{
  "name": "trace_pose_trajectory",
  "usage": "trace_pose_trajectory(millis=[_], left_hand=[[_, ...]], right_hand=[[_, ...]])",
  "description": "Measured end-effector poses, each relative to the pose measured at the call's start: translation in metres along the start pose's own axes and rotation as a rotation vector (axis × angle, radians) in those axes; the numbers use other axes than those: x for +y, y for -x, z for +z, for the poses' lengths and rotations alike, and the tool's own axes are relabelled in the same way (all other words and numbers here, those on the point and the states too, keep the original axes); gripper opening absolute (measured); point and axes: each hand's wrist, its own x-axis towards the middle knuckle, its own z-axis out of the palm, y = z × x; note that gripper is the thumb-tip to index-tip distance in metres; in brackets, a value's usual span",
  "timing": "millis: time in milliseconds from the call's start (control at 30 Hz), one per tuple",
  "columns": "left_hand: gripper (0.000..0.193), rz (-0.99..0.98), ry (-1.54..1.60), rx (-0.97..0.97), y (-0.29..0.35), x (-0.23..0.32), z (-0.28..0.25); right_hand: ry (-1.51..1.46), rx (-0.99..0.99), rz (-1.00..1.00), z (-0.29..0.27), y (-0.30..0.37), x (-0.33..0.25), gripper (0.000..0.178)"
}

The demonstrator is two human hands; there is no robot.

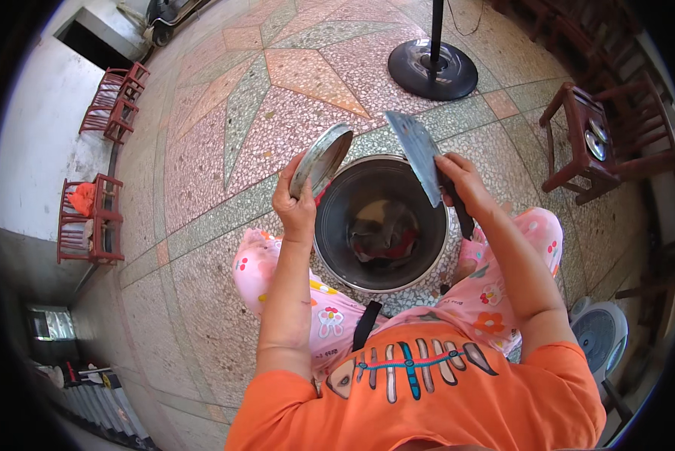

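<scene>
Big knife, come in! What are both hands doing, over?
Left hand: holding round dish, tilted. Right hand: gripping big knife. Black pot below; nothing seen between dish and knife. Over.

"Where does this view look from?"

"The wearer's head: the left of two side-by-side fisheye cameras, aimed steeply down at the dark pot."

"How near?"

"Close enough for the orange shirt to loom on the pot's near side. The pot itself shows from above, down into its inside."

"And how wide?"

"Very: past the pot's far side the floor reaches a black stand base, and wooden chairs show well left and right of the pot."
</scene>
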Motion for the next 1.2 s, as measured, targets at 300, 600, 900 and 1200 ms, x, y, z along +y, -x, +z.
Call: trace_pose_trajectory(millis=[300, 600, 900, 1200], left_hand=[[0.048, 0.123, -0.135, -0.045, -0.002, -0.008, 0.001], [0.047, 0.178, -0.116, -0.067, -0.001, -0.014, 0.001], [0.049, 0.325, -0.240, -0.109, -0.005, -0.009, 0.001], [0.050, 0.364, -0.288, -0.114, -0.004, -0.008, 0.005]], right_hand=[[-0.233, -0.272, 0.113, 0.013, 0.020, -0.008, 0.031], [-0.041, -0.234, 0.016, 0.020, 0.019, -0.002, 0.026], [-0.007, -0.154, -0.029, 0.017, 0.020, -0.006, 0.025], [0.064, -0.163, 0.018, 0.022, 0.027, -0.011, 0.028]])
